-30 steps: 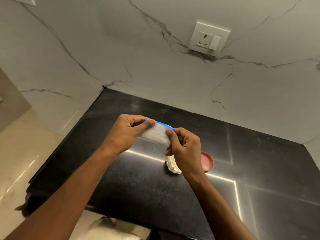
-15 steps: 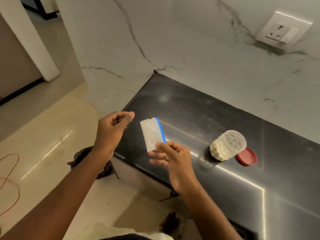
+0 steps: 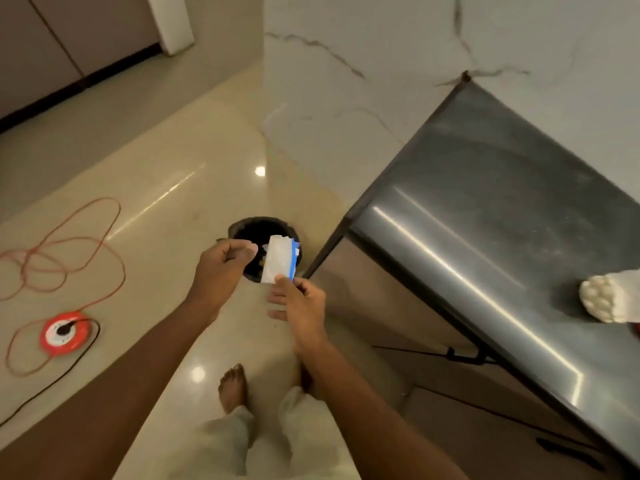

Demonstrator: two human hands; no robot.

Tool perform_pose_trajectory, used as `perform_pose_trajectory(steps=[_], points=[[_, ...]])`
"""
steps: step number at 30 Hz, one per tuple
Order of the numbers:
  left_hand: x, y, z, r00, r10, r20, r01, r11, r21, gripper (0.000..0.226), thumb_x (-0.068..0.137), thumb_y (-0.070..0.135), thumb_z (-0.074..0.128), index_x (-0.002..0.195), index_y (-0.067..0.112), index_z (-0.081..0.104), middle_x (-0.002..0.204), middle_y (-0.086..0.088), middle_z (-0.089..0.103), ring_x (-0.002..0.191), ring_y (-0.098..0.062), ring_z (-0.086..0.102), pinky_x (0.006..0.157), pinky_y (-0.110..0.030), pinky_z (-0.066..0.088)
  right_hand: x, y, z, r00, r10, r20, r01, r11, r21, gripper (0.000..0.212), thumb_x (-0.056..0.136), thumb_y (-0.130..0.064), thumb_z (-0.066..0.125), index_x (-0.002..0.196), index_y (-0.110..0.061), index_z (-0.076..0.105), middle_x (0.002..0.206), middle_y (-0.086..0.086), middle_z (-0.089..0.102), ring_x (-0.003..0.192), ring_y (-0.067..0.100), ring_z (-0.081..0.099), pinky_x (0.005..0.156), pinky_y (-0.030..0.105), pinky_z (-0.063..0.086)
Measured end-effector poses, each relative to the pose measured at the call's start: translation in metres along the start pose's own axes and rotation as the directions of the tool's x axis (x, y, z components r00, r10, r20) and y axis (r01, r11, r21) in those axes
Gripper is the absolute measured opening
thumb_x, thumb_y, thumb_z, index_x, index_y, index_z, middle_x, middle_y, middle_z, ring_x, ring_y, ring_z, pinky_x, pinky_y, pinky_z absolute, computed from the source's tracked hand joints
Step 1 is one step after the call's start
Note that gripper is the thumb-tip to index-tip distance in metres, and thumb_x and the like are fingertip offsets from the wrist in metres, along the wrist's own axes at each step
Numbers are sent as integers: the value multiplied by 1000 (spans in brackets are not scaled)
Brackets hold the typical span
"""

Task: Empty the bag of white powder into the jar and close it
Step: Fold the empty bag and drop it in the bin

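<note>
My right hand [image 3: 300,302] pinches the lower edge of a flat, clear bag [image 3: 278,259] with a blue zip strip, holding it over a black bin [image 3: 252,232] on the floor. My left hand [image 3: 223,263] hovers just left of the bag with fingers curled and holds nothing. The knobbly clear jar [image 3: 609,299], filled with white powder, stands far right on the dark countertop [image 3: 485,209], cut off by the frame edge. A sliver of the red lid [image 3: 636,329] shows beside the jar.
An orange cable [image 3: 65,251] loops over the beige floor at left and runs to a red extension reel [image 3: 64,332]. My bare feet [image 3: 232,388] stand below the hands. A white marble wall [image 3: 363,81] rises behind the bin.
The view has swung left and down from the counter to the floor. My left hand let go of the bag; my right hand carried it off the counter to above the bin.
</note>
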State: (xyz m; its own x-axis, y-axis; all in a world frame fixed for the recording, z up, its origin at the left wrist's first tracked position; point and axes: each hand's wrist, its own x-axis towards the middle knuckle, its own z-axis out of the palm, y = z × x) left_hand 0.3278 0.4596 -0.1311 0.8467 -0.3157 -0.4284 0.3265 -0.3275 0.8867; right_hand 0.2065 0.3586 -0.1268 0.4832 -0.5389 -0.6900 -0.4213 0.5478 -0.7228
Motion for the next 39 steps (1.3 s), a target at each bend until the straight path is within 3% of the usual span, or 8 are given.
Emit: perform_pose_trajectory(steps=[4,8,11,15,20,25,33,39], points=[[46,-70,-7,981,-188,-46,185,981,-66,8,96,37,76,95,29,76,85,19,77,80,8,68,72,-25,49,86,62,19,993,94,-69,-104,984,-147,24,95,-24,71,112,-8,70,87,7,79,63,10,75,59,33,64],[105,-144,2,948,-316,-50,308,943,-125,15,97,44,75,95,29,72,99,10,71,90,-7,63,71,-26,51,191,124,27,989,74,-129,-111,947,-301,27,92,-21,72,110,-1,72,84,11,79,70,23,77,62,40,65],[151,-208,11,941,-337,-28,331,935,-128,16,96,41,76,97,26,73,96,7,69,85,-8,61,71,-27,51,271,169,37,987,61,-151,-107,941,-322,27,91,-17,70,108,5,70,77,12,75,63,26,71,63,47,63],[195,-284,20,944,-327,-39,322,941,-105,20,97,41,75,105,23,70,106,9,68,99,-5,61,88,-36,51,360,209,54,982,72,-174,-127,936,-329,26,95,-13,63,112,7,66,81,17,72,51,22,61,50,33,50],[220,-325,15,950,-304,-72,300,952,-60,22,98,38,75,111,23,67,103,13,66,94,1,58,77,-28,47,418,224,71,981,182,-66,-194,915,-355,25,103,-26,63,116,-5,63,108,15,76,73,22,74,58,34,59],[188,-292,4,945,-312,-101,311,950,-20,15,97,33,76,104,24,67,100,12,68,91,0,60,73,-26,46,380,209,64,973,212,-90,-230,922,-313,49,102,-17,65,146,-11,45,113,17,75,95,31,77,80,44,64],[73,-142,-4,965,-256,-63,258,966,28,19,100,23,73,117,16,70,98,10,70,94,-8,65,82,-28,49,193,111,32,993,120,-2,-112,918,-380,32,98,-14,64,130,-17,59,102,13,78,74,18,72,66,34,59],[-23,-29,-19,991,-134,-24,135,988,77,15,99,18,72,114,18,73,100,4,71,97,-13,67,92,-29,52,45,-10,2,995,-73,70,87,973,-215,20,98,-12,67,117,-9,65,91,14,76,69,20,69,66,36,59]])
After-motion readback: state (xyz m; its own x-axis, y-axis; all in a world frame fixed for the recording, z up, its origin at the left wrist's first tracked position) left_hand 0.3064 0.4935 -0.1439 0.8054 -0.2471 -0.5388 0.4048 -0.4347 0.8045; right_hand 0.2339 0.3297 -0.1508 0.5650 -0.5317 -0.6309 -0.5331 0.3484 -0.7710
